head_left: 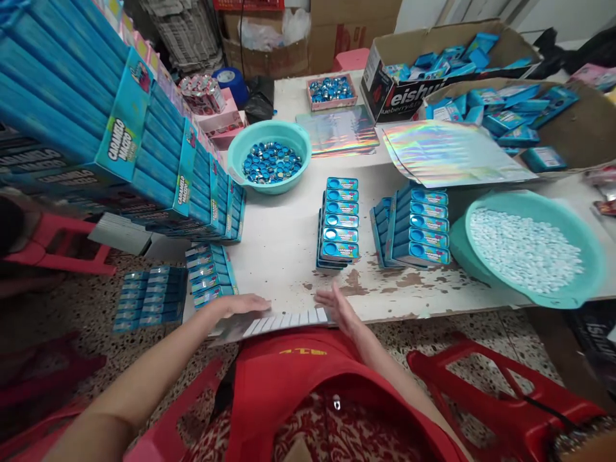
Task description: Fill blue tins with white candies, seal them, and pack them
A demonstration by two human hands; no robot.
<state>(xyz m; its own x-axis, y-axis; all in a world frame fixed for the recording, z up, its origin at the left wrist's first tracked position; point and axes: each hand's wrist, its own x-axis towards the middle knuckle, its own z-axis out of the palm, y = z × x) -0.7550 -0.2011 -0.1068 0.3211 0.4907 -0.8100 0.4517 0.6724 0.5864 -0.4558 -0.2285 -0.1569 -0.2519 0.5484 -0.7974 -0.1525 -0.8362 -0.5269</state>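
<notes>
My left hand lies with fingers stretched out at the left end of a row of white, flat-edged pieces by the table's front edge. At the row's right end my right hand is held with its fingers extended and thumb raised. Neither hand is closed round anything; whether the fingers touch the row I cannot tell. Under the row is a shiny silver sheet, partly hidden by my left arm. Just beyond my right hand stands a stack of blue printed packs with round openings.
Another blue stack stands beside a turquoise basin of pale small pieces. A second basin holds blue round pieces. Tall blue boxes rise at left. Holographic sheets lie before cartons. A red stool is at right.
</notes>
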